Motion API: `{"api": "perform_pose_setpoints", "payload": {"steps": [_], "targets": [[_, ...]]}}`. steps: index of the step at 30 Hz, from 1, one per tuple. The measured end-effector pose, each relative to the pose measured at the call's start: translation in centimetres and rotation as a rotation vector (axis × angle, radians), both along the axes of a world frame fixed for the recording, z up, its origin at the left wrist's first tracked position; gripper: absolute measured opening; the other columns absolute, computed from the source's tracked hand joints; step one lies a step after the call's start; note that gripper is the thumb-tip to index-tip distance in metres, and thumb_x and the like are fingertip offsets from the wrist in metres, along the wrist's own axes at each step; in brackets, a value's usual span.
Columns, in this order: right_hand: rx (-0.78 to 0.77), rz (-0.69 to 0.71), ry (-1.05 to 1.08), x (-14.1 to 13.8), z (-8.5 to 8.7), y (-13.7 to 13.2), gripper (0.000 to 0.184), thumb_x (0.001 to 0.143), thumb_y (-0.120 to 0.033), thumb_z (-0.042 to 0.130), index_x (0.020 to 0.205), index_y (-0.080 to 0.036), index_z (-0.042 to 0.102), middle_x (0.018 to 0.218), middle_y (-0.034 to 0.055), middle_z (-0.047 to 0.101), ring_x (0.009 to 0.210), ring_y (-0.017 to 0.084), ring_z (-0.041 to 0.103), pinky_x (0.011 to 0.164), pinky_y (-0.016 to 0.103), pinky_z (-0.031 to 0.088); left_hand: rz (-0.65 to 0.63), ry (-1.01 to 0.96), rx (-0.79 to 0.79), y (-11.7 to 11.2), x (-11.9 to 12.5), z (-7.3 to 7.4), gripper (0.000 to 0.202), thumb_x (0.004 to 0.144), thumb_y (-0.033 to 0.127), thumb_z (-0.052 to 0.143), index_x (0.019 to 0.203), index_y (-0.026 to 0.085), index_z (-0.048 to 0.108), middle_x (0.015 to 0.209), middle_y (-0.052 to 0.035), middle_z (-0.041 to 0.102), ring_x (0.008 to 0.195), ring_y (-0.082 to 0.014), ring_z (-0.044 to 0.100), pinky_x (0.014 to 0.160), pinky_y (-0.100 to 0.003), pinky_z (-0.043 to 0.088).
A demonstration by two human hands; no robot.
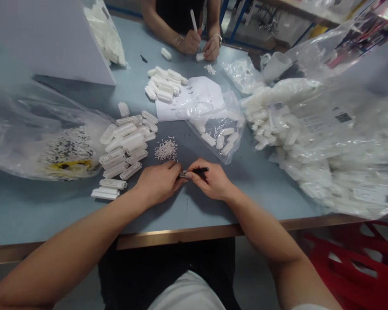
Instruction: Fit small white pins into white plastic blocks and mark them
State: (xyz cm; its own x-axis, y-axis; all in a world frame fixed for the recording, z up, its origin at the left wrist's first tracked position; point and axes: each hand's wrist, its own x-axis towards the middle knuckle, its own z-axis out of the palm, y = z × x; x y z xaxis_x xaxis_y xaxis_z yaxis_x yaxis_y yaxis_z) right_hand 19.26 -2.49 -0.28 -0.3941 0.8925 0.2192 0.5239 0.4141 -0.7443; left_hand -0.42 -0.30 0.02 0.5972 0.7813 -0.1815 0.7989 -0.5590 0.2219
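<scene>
My left hand [158, 181] is closed on a small slotted plastic connector housing [183, 174], mostly hidden by the fingers. Against its right end, my right hand [211, 181] pinches a thin black tool, slim like a pen or tweezers [201, 170]; its exact kind is unclear. Both hands meet just above the blue-grey table [194, 213]. Beyond my left hand lies a small heap of tiny white pins [166, 149]. Left of that, white slotted plastic housings [129, 142] are piled up, with several lined up nearer to me.
A clear bag with black-and-white bits [67, 148] lies left. Bulky bags of white parts [326, 142] cover the right side. An open clear bag [226, 125] overlaps paper sheets [171, 111] ahead. Across the table, another person's hands [194, 43] hold a white tool and a white piece.
</scene>
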Motion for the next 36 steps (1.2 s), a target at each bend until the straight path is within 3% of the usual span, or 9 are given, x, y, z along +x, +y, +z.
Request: {"api": "perform_pose_setpoints", "payload": {"steps": [8,12,19,24,36], "targets": [[0.031,0.016,-0.106,-0.6,-0.2,0.1,0.017,0.095,-0.032,0.049,0.088,-0.020,0.059,0.081,0.0038,0.065,0.076,0.015,0.060,0.071,0.027,0.045,-0.011,0.014,0.016,0.0,0.0,-0.1,0.036,0.096,0.047,0.039,0.105,0.020,0.060,0.098,-0.0095,0.066,0.082,-0.0261,0.067,0.062,-0.033,0.046],[0.005,0.004,-0.052,-0.3,-0.2,0.1,0.018,0.094,-0.033,0.051,0.087,-0.020,0.061,0.081,0.0033,0.065,0.076,0.014,0.061,0.071,0.027,0.045,-0.013,0.032,0.033,-0.1,0.0,0.2,0.036,0.096,0.047,0.039,0.105,0.020,0.060,0.098,-0.0095,0.066,0.082,-0.0272,0.068,0.059,-0.033,0.045],[-0.100,-0.273,0.177,1.4,-0.6,0.4,0.019,0.092,-0.039,0.056,0.085,-0.021,0.060,0.077,0.0007,0.066,0.072,0.014,0.062,0.068,0.028,0.048,0.035,-0.011,0.001,0.0,0.1,0.2,0.037,0.093,0.049,0.044,0.108,0.021,0.061,0.105,-0.0094,0.067,0.086,-0.0263,0.068,0.064,-0.033,0.048],[-0.101,-0.186,0.127,1.3,-0.6,0.5,0.013,0.087,-0.033,0.057,0.084,-0.021,0.060,0.076,0.0004,0.064,0.070,0.014,0.059,0.066,0.028,0.046,0.028,0.004,-0.005,-0.1,0.2,-0.1,0.044,0.091,0.054,0.046,0.115,0.020,0.059,0.102,-0.0119,0.069,0.088,-0.0285,0.068,0.063,-0.033,0.048],[-0.052,-0.115,0.048,1.1,0.1,0.2,0.012,0.089,-0.031,0.054,0.085,-0.021,0.059,0.077,0.0000,0.062,0.068,0.012,0.056,0.066,0.026,0.044,-0.005,-0.011,0.032,-0.1,0.1,-0.2,0.040,0.095,0.052,0.039,0.105,0.022,0.063,0.092,-0.0097,0.069,0.080,-0.0273,0.068,0.057,-0.032,0.044]]}}
